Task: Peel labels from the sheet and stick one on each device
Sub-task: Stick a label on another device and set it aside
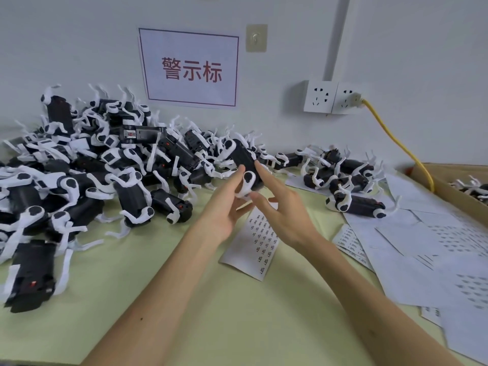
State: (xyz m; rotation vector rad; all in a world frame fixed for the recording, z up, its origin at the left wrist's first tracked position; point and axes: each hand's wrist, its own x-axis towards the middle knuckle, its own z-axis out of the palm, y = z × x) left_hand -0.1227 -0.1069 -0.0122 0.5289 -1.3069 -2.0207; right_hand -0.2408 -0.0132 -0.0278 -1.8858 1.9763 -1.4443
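On the left of the frame a large pile of devices (pixel 79 180) is heaped on the table (pixel 237 313); labels on them cannot be made out. At centre one device (pixel 244 161) is pinched in the grip of the left hand (pixel 227 215), while the straight fingers of the right hand (pixel 287 220) are pressed against it. Below, the label sheet (pixel 260 241) is largely full. At right lie a smaller group of devices (pixel 348 180) and paler sheets (pixel 435 247), so much work is judged to be left

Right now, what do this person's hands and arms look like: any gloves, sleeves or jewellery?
No gloves: the left hand and right hand are bare, with no rings showing. The left forearm and right forearm are bare too: no sleeves, watch or bracelet in view.
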